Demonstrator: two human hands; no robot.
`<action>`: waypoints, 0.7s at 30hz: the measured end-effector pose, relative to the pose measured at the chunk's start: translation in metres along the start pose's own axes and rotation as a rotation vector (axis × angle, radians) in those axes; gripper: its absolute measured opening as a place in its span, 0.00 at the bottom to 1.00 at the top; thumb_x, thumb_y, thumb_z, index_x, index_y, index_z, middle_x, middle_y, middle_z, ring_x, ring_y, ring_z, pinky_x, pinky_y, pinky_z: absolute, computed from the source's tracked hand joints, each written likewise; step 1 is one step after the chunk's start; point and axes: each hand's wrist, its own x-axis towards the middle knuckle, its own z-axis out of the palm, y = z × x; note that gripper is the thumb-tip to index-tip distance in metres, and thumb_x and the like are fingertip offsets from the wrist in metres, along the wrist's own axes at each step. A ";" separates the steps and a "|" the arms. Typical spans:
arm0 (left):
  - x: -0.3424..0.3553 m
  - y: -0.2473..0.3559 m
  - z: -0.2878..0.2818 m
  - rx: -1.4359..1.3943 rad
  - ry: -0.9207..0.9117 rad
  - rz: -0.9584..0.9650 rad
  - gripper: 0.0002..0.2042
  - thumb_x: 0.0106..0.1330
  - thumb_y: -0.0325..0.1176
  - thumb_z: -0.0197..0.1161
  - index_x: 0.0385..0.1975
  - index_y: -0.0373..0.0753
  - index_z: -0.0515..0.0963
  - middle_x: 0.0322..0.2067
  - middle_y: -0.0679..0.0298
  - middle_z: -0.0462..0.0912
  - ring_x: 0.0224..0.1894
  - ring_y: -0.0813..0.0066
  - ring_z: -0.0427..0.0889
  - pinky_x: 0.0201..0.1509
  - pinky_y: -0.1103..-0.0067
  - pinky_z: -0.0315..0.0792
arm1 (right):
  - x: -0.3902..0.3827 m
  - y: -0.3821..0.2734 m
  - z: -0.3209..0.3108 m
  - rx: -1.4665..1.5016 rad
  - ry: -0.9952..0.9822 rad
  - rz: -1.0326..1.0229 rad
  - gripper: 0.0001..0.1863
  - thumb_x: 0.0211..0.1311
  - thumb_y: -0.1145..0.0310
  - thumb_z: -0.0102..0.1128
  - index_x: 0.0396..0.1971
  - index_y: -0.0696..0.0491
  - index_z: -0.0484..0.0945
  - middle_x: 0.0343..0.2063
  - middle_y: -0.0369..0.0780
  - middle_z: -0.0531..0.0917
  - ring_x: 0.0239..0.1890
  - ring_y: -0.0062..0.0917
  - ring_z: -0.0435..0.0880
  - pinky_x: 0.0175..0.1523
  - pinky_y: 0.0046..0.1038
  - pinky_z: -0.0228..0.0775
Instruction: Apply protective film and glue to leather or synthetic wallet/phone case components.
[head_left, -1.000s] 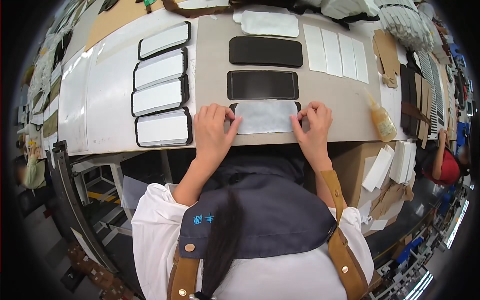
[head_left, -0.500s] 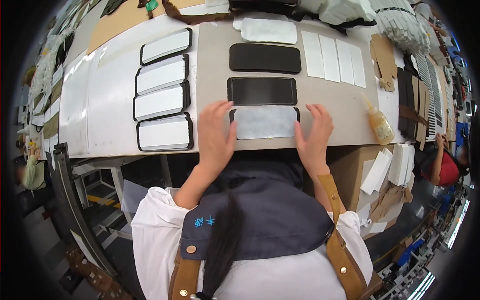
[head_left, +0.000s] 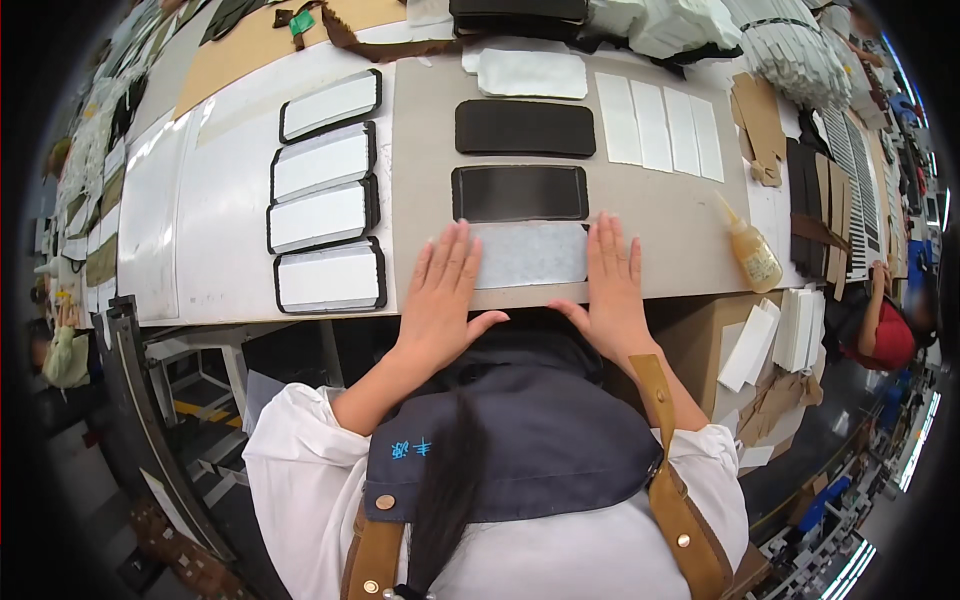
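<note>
A light grey rectangular sheet (head_left: 532,254) lies over a black-edged panel at the table's near edge. My left hand (head_left: 442,275) rests flat over the left end of it, fingers pointing away from me and thumb out to the side. Across from it, my right hand (head_left: 612,278) lies flat along the right end, fingers slightly apart. Both hands hide the panel's ends. Just beyond the sheet is a black rounded panel (head_left: 520,193), and past that another black panel (head_left: 525,128). White pads (head_left: 532,73) lie farther back.
Several white-topped, black-edged panels (head_left: 328,275) form a column at left. White strips (head_left: 622,120) lie side by side at right, near a glue bottle (head_left: 755,258) with a thin nozzle. A carton (head_left: 708,335) holding white pieces stands below the table edge. Another person (head_left: 885,330) is at far right.
Both hands have flattened from curled fingers at the sheet's ends, now covering its ends with palms down. The view has shifted slightly, so the table sits lower.
</note>
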 end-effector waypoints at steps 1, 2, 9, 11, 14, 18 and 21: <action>-0.003 -0.004 0.000 -0.078 0.071 -0.041 0.50 0.68 0.61 0.62 0.79 0.32 0.50 0.81 0.48 0.47 0.83 0.48 0.43 0.84 0.56 0.41 | 0.003 0.004 -0.007 0.002 0.021 -0.012 0.57 0.66 0.41 0.65 0.79 0.63 0.46 0.80 0.54 0.48 0.83 0.48 0.41 0.83 0.53 0.30; -0.004 -0.007 0.001 -0.156 0.144 -0.083 0.48 0.71 0.60 0.60 0.80 0.32 0.49 0.81 0.47 0.45 0.83 0.46 0.41 0.84 0.56 0.40 | 0.010 0.010 -0.010 0.000 0.023 -0.013 0.57 0.66 0.41 0.65 0.79 0.63 0.46 0.80 0.54 0.48 0.83 0.48 0.41 0.83 0.53 0.30; 0.026 -0.012 -0.001 -0.291 0.456 -0.058 0.41 0.77 0.51 0.58 0.79 0.31 0.50 0.80 0.44 0.46 0.82 0.39 0.42 0.82 0.53 0.44 | 0.150 0.018 -0.026 0.263 0.413 -0.241 0.36 0.66 0.58 0.69 0.67 0.62 0.71 0.70 0.54 0.70 0.74 0.48 0.66 0.78 0.47 0.52; 0.030 -0.005 -0.009 -0.331 0.470 -0.058 0.38 0.77 0.49 0.59 0.78 0.33 0.54 0.80 0.45 0.49 0.82 0.39 0.44 0.81 0.52 0.45 | 0.200 0.014 -0.018 0.250 0.530 -0.359 0.21 0.63 0.60 0.72 0.47 0.60 0.82 0.50 0.47 0.83 0.56 0.43 0.79 0.65 0.43 0.66; 0.027 -0.001 -0.011 -0.317 0.477 -0.042 0.36 0.76 0.47 0.61 0.77 0.35 0.58 0.79 0.45 0.52 0.81 0.39 0.45 0.80 0.51 0.47 | 0.248 -0.005 0.000 0.157 0.552 -0.306 0.18 0.61 0.56 0.73 0.36 0.56 0.82 0.38 0.42 0.83 0.45 0.39 0.80 0.53 0.41 0.66; 0.025 -0.003 -0.015 -0.292 0.485 -0.079 0.34 0.74 0.45 0.63 0.76 0.36 0.61 0.77 0.46 0.56 0.80 0.39 0.48 0.79 0.52 0.49 | 0.284 -0.013 0.026 0.051 0.551 -0.205 0.17 0.59 0.55 0.72 0.30 0.54 0.81 0.33 0.40 0.82 0.42 0.39 0.79 0.47 0.40 0.63; 0.036 -0.005 -0.028 -0.304 0.508 -0.063 0.33 0.74 0.41 0.64 0.74 0.36 0.63 0.76 0.46 0.58 0.79 0.40 0.52 0.78 0.52 0.50 | 0.290 0.003 0.034 0.220 0.487 -0.124 0.10 0.59 0.63 0.66 0.25 0.53 0.81 0.29 0.39 0.83 0.41 0.38 0.81 0.49 0.43 0.62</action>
